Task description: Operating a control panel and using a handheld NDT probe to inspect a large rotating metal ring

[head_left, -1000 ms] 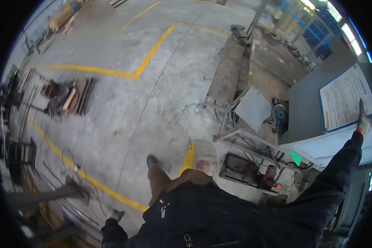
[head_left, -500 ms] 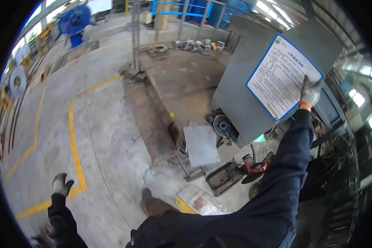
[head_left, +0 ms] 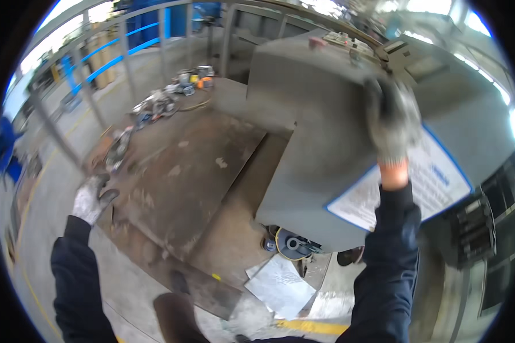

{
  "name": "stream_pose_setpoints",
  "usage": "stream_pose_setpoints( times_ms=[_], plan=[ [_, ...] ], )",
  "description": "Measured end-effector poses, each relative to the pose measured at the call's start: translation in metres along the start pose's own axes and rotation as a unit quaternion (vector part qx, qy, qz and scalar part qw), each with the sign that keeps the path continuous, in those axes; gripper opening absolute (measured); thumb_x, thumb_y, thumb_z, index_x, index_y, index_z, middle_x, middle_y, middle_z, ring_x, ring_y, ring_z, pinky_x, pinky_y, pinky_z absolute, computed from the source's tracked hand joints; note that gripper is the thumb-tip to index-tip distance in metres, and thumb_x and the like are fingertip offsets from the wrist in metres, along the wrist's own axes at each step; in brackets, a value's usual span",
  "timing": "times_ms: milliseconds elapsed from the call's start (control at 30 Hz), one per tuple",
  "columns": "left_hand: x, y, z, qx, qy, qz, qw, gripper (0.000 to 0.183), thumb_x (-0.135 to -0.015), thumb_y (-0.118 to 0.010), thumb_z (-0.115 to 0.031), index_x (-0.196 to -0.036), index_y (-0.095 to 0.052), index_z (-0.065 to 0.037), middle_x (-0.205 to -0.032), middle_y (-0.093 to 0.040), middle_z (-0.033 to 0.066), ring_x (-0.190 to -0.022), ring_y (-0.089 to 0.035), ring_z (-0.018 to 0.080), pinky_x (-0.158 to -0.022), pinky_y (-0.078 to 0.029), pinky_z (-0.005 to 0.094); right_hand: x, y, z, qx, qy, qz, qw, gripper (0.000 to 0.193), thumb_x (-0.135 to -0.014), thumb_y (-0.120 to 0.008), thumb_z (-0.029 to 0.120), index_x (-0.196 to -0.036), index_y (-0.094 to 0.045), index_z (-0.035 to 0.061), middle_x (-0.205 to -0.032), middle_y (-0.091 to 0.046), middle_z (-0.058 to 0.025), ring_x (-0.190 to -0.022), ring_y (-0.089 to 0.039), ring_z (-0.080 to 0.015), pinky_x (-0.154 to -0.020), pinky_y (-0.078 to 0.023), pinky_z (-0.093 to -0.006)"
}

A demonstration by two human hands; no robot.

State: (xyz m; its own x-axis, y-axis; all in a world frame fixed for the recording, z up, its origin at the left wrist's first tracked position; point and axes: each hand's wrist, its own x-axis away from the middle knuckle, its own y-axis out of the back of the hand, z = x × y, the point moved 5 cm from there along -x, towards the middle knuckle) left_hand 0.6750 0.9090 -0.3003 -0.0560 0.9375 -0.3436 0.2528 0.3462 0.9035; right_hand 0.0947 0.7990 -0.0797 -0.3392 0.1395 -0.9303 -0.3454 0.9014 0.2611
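My right hand (head_left: 392, 119), in a grey work glove and blurred by motion, is raised against the side of a tall grey metal cabinet (head_left: 320, 131), just above a white notice sheet with a blue border (head_left: 423, 183). It holds nothing that I can see. My left hand (head_left: 90, 198), also gloved, hangs free over the floor at the edge of a large rusty steel plate (head_left: 183, 177), fingers loosely apart and holding nothing. Both sleeves are dark blue.
Small tools and metal parts (head_left: 160, 103) lie scattered at the plate's far end. Below the cabinet sit a round grinder-like part (head_left: 292, 243) and a pale metal sheet (head_left: 280, 286). Grey railings (head_left: 126, 57) stand behind. A yellow floor line (head_left: 315, 327) runs near my feet.
The view has swung toward the cabinet and steel plate. My right hand has moved up from the notice sheet onto the cabinet's side. My left hand now sits higher at the left.
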Motion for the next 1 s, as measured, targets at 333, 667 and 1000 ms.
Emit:
stream_pose_setpoints(
  times_ms=[333, 667, 1000],
  plan=[
    [-0.551, 0.1, -0.273, 0.227, -0.314, 0.138, 0.911, 0.026, -0.096, -0.071, -0.021, -0.112, -0.074, -0.001, -0.101, -0.075, 0.0172, -0.093, -0.072, 0.0349, -0.086, -0.056, 0.0417, -0.051, -0.022, 0.009, 0.079, -0.265, 0.194, 0.941, 0.006, -0.088, -0.071, 0.012, -0.09, -0.066, 0.0094, -0.091, -0.068, -0.0076, -0.091, -0.066, -0.0307, -0.082, -0.051, -0.0453],
    [-0.802, -0.003, -0.486, 0.214, -0.444, 0.225, 0.84, 0.039, -0.096, -0.066, -0.035, -0.116, -0.072, -0.002, -0.111, -0.072, 0.0238, -0.108, -0.067, 0.0427, -0.094, -0.054, 0.0495, -0.196, -0.139, -0.082, 0.051, -0.608, 0.161, 0.776, 0.019, -0.082, -0.084, 0.004, -0.096, -0.071, 0.0039, -0.09, -0.068, -0.0149, -0.072, -0.062, -0.033, -0.068, -0.051, -0.0456],
    [-0.86, -0.186, -0.69, 0.103, -0.643, 0.339, 0.679, 0.06, -0.096, -0.072, -0.041, -0.146, -0.059, -0.01, -0.125, -0.073, 0.0222, -0.112, -0.072, 0.0305, -0.101, -0.053, 0.0474, -0.121, -0.413, -0.246, 0.366, -0.521, 0.415, 0.65, 0.02, -0.079, -0.062, 0.012, -0.086, -0.074, -0.0022, -0.078, -0.067, -0.019, -0.073, -0.067, -0.0337, -0.066, -0.057, -0.046]
  ],
)
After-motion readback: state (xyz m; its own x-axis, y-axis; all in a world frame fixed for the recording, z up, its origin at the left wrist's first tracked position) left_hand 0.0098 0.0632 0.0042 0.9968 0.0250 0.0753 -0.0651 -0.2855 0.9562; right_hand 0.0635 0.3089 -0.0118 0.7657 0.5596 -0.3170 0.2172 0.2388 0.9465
